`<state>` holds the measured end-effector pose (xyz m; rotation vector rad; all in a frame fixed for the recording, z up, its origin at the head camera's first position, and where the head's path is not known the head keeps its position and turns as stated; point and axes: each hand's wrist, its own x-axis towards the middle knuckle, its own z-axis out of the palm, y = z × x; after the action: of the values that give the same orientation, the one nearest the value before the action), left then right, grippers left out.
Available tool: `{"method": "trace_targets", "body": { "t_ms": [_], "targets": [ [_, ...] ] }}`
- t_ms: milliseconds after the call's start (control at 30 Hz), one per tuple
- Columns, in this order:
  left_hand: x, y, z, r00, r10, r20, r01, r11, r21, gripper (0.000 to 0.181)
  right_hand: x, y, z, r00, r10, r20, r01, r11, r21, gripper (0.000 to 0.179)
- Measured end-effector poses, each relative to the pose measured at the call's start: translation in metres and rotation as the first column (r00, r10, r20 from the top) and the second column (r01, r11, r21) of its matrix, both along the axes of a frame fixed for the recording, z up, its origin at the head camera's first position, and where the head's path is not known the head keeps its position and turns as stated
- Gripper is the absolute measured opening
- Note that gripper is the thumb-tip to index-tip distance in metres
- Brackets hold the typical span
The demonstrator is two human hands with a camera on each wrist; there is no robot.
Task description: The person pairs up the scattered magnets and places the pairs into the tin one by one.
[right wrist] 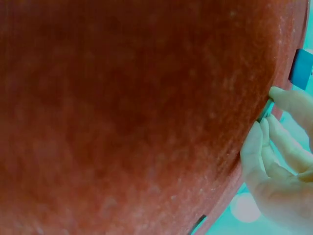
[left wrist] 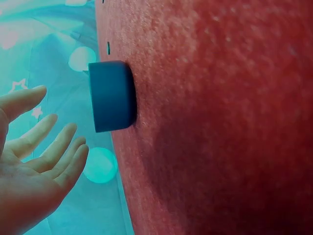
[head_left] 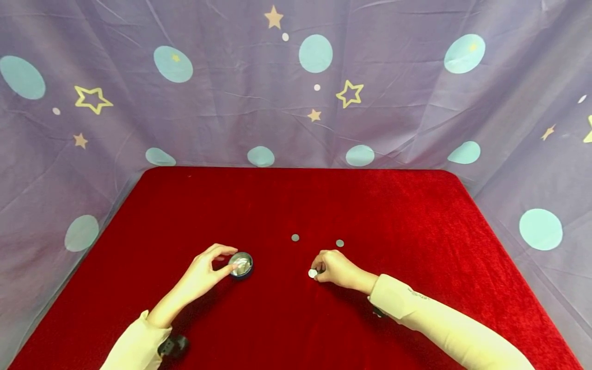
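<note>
A small round container (head_left: 241, 265), dark blue outside and silvery inside, stands upright on the red cloth. Thumb and fingers of my left hand (head_left: 203, 270) are spread at its left rim, the thumb overlapping the opening in the head view. The left wrist view shows that hand (left wrist: 44, 161) with a gap between its fingers and the container (left wrist: 112, 96). To the right, a shiny silver coin-like disc (head_left: 312, 273) is pinched between the thumb and fingers of my right hand (head_left: 336, 270), low over the cloth. In the right wrist view only the disc's edge (right wrist: 265, 110) shows.
Two more silvery discs lie flat beyond my hands, one disc (head_left: 295, 238) near the middle and another disc (head_left: 339, 243) just past the right hand. Red cloth (head_left: 296, 200) covers the table. A purple curtain (head_left: 231, 103) with stars and dots surrounds its back and sides.
</note>
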<state>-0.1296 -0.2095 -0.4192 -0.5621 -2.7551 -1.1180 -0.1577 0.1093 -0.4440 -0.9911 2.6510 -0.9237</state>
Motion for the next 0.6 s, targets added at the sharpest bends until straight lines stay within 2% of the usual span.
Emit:
{"method": "trace_targets", "body": {
  "t_ms": [233,467,600],
  "targets": [
    [-0.001,-0.002,-0.004,1.0,0.0,0.013,0.0,1.0,-0.009,0.035,-0.001,0.001,0.0,1.0,0.008,-0.003,-0.008,1.0,0.013,0.01],
    [-0.004,-0.005,-0.009,0.997,-0.026,0.078,0.028,0.999,-0.029,0.052,0.0,0.002,0.0,1.0,-0.006,0.017,0.006,1.0,0.004,0.009],
    [-0.005,-0.007,-0.011,0.992,-0.043,0.121,0.045,0.999,-0.012,0.058,0.0,0.002,0.001,1.0,-0.002,0.031,0.003,1.0,-0.018,0.009]
  ]
}}
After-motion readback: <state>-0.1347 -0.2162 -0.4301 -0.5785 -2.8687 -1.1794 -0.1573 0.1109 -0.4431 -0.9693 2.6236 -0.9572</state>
